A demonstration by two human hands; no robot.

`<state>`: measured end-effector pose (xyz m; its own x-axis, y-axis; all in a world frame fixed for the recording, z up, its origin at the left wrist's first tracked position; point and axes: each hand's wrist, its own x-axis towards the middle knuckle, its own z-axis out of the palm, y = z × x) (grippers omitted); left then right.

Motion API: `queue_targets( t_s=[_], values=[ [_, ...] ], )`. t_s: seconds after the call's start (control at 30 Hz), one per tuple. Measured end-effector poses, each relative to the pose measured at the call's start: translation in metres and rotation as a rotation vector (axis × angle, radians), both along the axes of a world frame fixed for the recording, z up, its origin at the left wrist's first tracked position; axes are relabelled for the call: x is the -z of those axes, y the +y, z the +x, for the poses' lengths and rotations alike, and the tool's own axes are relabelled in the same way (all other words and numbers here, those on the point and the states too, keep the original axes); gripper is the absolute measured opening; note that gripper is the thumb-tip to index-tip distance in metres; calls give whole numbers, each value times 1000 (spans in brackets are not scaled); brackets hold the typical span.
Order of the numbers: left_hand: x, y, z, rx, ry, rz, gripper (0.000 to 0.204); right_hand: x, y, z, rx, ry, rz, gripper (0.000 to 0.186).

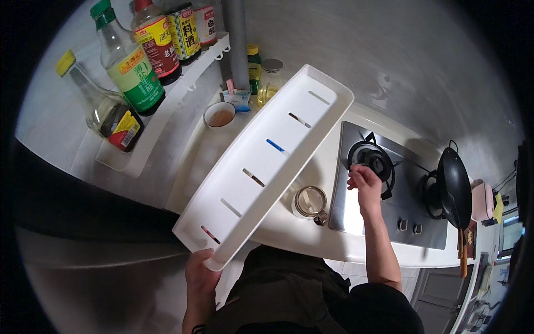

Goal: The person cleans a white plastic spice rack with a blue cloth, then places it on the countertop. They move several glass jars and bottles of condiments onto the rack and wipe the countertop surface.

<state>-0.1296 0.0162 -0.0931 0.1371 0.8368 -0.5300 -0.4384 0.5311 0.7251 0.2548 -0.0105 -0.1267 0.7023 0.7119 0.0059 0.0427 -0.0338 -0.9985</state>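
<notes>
Left hand (201, 274) grips the white tray (266, 166), long axis slanting up rightward.

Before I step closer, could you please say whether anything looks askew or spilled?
The white slotted tray looks askew: the left hand grips its near end, and it slants over the counter, out of line with the stove. I see no spill.

A glossy grey wall (400, 61) catches light behind the white countertop (286, 236). Pale floor tiles (354, 270) meet a grey panelled cabinet (445, 290); a window (512, 232) brightens the right.
</notes>
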Motion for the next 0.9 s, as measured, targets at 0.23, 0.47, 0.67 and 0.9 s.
queue_targets(
  t_s=[0.23,0.47,0.67,0.9],
  values=[
    [-2,-20,-13,183,391,630,38,52,9,8,-293,-510,-406,16],
    [16,13,-23,-85,-332,57,50,42,71,23,-446,-459,-268,19],
    [19,5,-22,-56,-283,20,51,56,171,35,-836,-361,-152,27],
    [17,-4,-28,25,-298,-55,54,80,225,31,-1043,-1566,83,44]
  ],
)
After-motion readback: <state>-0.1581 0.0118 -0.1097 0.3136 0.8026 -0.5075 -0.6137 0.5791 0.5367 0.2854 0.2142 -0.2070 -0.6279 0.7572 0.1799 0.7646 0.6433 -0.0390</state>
